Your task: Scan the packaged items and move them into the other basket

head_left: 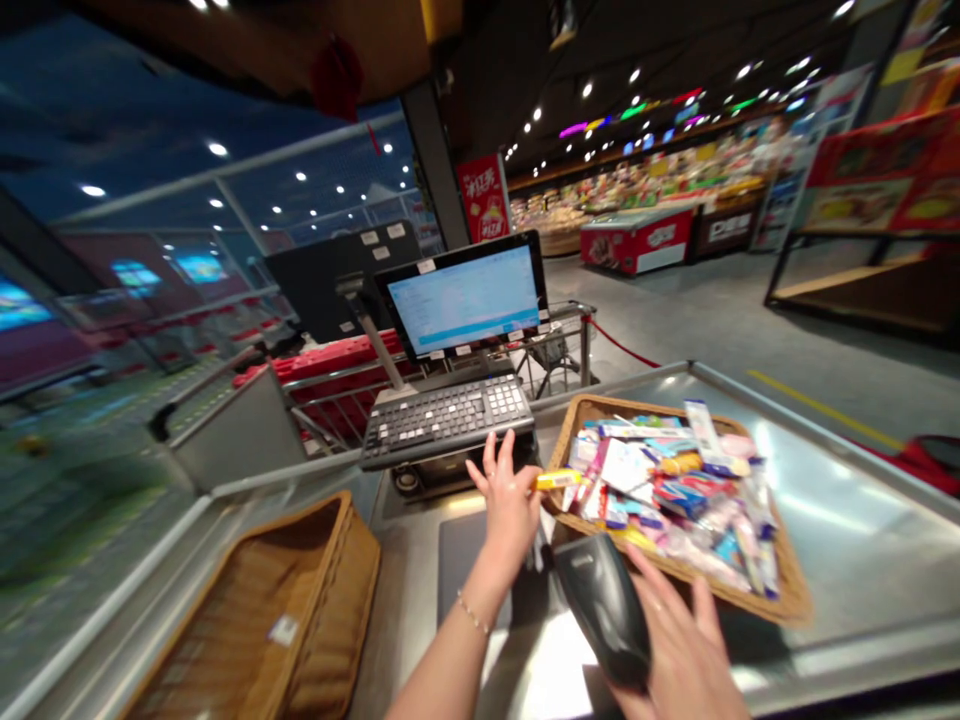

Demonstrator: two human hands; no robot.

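My left hand (508,500) is in front of the keyboard, pinching a small, narrow yellow packet (559,480) between thumb and forefinger, its other fingers spread. The packet sits at the left rim of a wicker basket (791,598) heaped with small wrapped goods (682,490). Lower down, my right hand (679,640) holds a black barcode scanner (604,605) from its right side; the grip is partly hidden. A bright patch of light falls on the counter (551,660) beside the scanner. A second wicker basket (337,600) at left has a small white packet (283,630) inside.
A black keyboard (450,415) stands below a lit monitor (469,300), with a second screen (337,280) seen from behind. A dark flat pad (459,560) lies under my left forearm. Metal rims (885,650) edge the counter, and a metal cart (555,350) stands behind.
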